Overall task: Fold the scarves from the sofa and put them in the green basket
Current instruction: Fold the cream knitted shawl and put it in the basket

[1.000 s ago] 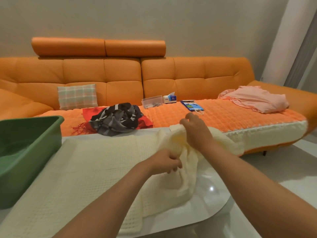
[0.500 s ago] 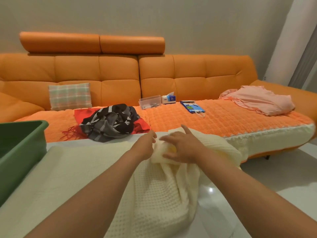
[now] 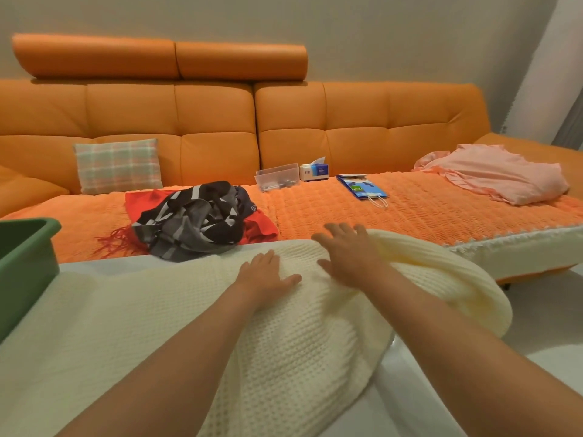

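Observation:
A cream waffle-knit scarf lies spread across the white table, its right end bunched and drooping over the table edge. My left hand lies flat on it, fingers straight. Just to the right, my right hand presses flat on the bunched part. On the orange sofa behind the table sit a crumpled black-and-grey striped scarf and, under it, a red fringed scarf. The green basket stands at the table's left edge.
On the sofa seat are a plaid cushion, a clear plastic box, a tissue box, a blue paper bag and a pink garment at the right. White floor shows at the right of the table.
Both hands let go of the bunched cream scarf and now lie flat on it with straight fingers. The view has moved closer to the sofa.

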Demonstrator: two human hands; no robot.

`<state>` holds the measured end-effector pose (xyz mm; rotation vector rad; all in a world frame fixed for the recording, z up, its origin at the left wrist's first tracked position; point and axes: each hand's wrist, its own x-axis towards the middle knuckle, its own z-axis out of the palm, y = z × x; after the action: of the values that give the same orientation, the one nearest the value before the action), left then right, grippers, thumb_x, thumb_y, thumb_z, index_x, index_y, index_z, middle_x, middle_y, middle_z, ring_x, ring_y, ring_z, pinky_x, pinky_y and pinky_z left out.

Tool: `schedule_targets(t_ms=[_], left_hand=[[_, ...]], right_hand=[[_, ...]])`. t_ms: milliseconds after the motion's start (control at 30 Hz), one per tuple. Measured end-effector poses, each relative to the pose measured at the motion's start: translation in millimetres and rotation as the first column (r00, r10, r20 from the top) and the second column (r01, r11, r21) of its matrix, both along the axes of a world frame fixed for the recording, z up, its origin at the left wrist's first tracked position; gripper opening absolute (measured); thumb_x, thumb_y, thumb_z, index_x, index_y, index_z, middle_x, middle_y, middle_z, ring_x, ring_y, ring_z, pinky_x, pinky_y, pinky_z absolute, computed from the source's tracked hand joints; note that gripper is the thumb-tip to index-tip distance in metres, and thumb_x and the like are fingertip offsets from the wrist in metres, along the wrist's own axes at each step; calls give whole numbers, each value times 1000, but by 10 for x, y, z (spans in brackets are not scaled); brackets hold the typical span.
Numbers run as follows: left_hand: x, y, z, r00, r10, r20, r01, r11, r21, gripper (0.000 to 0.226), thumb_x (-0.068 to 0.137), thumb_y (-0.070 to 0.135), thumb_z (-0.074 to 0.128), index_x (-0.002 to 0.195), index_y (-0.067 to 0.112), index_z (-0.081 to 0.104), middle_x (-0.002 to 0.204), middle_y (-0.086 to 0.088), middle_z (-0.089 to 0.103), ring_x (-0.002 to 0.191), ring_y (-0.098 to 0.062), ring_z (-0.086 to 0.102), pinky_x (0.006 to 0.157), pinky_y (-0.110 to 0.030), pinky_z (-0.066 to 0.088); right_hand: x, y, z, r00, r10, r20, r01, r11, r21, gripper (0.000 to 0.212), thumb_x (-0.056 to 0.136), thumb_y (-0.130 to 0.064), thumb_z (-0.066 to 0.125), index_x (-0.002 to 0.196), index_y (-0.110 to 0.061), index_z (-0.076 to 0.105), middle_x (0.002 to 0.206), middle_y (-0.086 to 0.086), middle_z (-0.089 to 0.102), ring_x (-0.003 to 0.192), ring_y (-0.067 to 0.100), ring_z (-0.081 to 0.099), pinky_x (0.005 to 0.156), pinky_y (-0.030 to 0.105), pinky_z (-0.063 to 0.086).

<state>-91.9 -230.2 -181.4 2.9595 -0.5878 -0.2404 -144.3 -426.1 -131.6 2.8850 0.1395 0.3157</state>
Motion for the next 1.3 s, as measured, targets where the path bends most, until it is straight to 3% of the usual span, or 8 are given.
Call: schedule_targets(t_ms=[133,300,433,567,900,1000,1133,1300], left_hand=[[58,12,-65,998,-7,-68,12,997,71,86,87,82,22,156,38,-4,165,-2,-14,151,-27,-14,119,-56,-8],[-119,-109,85,986,-106,127,110,994,-27,63,97,49,47,153,29,27,162,-3,22,148,-25,19,119,-46,16],[-616,-175,244,938,-176,299,288,876,-387,22,91,19,56,110,30,58,112,10,58,104,-13,56,84,-30,44],[-1196,-200,338,916,-330,228,399,814,-423,17,82,46,61,83,32,51,79,12,60,71,-5,55,62,-26,39],[-1738,-46,570,846,-379,-376,301,920,-250,25,73,40,62,90,30,77,89,13,71,81,-8,60,81,-31,49],[-1810,-86,694,837,-337,-431,240,934,-266,30,78,50,62,78,25,78,83,13,73,81,-9,66,84,-28,51],[-1815,-316,666,940,-338,-34,316,907,-278,26,90,43,57,101,26,74,100,10,71,93,-11,63,87,-35,52],[-1723,-564,350,891,-385,-240,405,913,41,94,79,77,55,155,44,11,166,2,1,152,-24,-1,121,-51,6]], right_hand=[[-113,-23,-306,910,-97,-404,214,943,256,69,98,-62,34,158,-31,20,167,6,7,153,26,8,120,54,6],[-430,-100,-352,988,63,-139,27,823,568,49,97,-37,54,145,-30,47,157,-1,36,144,19,33,118,38,26],[-888,-152,-219,978,162,132,-206,855,477,23,75,-25,55,96,-26,63,103,-7,53,95,16,48,85,33,36],[-1315,-216,-218,973,107,-205,-62,975,215,38,80,-42,43,115,-36,56,122,-8,46,121,16,36,115,45,17],[-1825,90,82,998,50,-47,18,469,883,29,82,-8,57,78,-31,74,85,-8,72,78,7,64,73,31,52],[-1778,-136,126,893,-309,328,-61,639,767,25,81,-13,63,98,-28,73,116,-1,65,111,21,57,95,43,46],[-1716,-639,-91,811,-527,-252,542,519,661,80,85,-50,61,154,-42,21,164,9,6,151,33,2,115,59,16],[-1656,-773,-420,880,-357,-314,468,536,703,54,91,-46,62,139,-24,55,148,6,48,134,25,45,112,41,37]])
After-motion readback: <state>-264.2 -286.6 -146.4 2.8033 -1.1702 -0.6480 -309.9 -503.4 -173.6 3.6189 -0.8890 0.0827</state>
